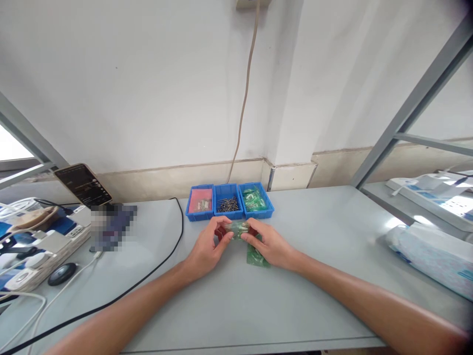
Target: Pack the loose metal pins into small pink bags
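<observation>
Between both hands, above the grey table, is a small clear green bag (238,230) with small pale parts inside. My left hand (209,246) pinches its left end between thumb and fingers. The right end is gripped by my right hand (269,242), thumb in front. Another green bag (257,257) lies on the table, partly under my right hand. Just beyond the hands three blue trays stand side by side: the left tray (200,216) holds a pink bag, the middle tray (229,215) dark screws, the right tray (259,214) green bags with small parts.
A black cable (162,265) curves across the table's left part. Further left are a propped phone (84,185), a black mouse (62,274) and power strips with plugs. A plastic-wrapped pack (432,251) lies at right, near a metal frame (399,116).
</observation>
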Motion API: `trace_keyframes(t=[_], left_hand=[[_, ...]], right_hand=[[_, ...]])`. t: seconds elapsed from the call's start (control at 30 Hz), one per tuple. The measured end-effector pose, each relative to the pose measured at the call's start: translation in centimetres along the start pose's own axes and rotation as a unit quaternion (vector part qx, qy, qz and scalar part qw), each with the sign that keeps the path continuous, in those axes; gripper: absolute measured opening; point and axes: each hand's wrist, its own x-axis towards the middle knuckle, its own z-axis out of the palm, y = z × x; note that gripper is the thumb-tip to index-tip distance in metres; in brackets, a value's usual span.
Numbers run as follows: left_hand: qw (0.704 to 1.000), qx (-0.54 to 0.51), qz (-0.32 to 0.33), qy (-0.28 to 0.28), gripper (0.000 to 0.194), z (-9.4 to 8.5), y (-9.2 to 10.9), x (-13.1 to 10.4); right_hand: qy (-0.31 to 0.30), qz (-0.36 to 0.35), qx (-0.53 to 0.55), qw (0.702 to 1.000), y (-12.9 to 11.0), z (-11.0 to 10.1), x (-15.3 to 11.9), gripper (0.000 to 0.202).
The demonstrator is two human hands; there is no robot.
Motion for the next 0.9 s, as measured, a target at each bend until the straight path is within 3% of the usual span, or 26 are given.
trace_keyframes(t=[0.2,0.37,0.53,0.63,0.77,0.9], left_hand=[[0.995,0.070,0.027,-0.069,0.031,-0.1,0.4,0.2],[0.997,0.060,0.026,-0.047,0.032,-0.3,0.9,0.3],[0.997,0.042,0.027,-0.065,0.039,-0.4,0.7,0.2],[0.999,0.011,0.004,-0.037,0.022,-0.1,0.2,0.0],[0.999,0.004,0.041,-0.003,0.049,0.1,-0.2,-0.3],[0.997,0.046,0.060,-0.010,0.018,-0.1,0.2,0.1]], right_hand=[[0.010,-0.002,-0.003,1.000,0.1,0.0,-0.1,0.032],[-0.005,0.000,0.035,0.999,-0.7,-0.2,-0.3,0.020],[0.021,-0.004,0.038,0.999,-0.9,-0.3,-0.3,0.031],[0.028,0.011,0.060,0.998,-0.7,-0.4,-0.2,0.034],[0.026,0.022,0.085,0.996,-0.6,-0.3,-0.2,0.036],[0.006,0.023,0.112,0.993,-0.8,-0.3,-0.3,0.040]])
